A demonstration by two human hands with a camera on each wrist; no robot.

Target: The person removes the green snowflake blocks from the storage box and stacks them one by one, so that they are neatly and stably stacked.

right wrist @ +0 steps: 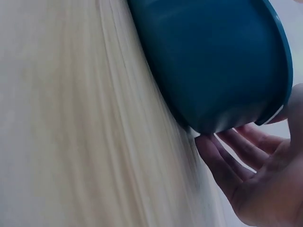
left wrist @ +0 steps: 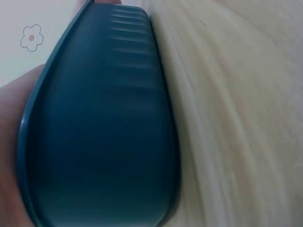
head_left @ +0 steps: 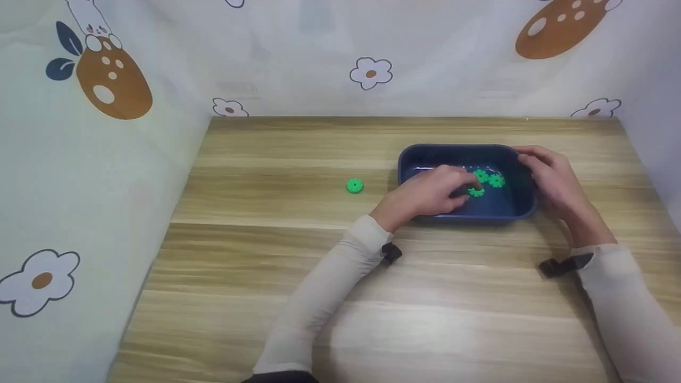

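A dark blue rectangular bin (head_left: 471, 219) stands on the table toward the right. My left hand (head_left: 433, 191) reaches over its near wall, with finger and thumb pinching a green notched plastic disc (head_left: 476, 193) inside. Two more green discs (head_left: 497, 181) lie just beyond the fingertips on the bin's floor. At the bin's right end, my right hand (head_left: 558, 178) holds the wall, its thumb at the rim and its fingers (right wrist: 220, 163) against the outside. The left wrist view is mostly filled by the bin's outer side (left wrist: 99, 118), which hides the left fingertips.
A green disc piece (head_left: 355, 185), looking thick like a stack, sits on the wooden table (head_left: 266, 266) left of the bin. Patterned cloth walls (head_left: 298, 64) rise along the back and both sides. A black wrist strap (head_left: 566, 264) is on the right forearm.
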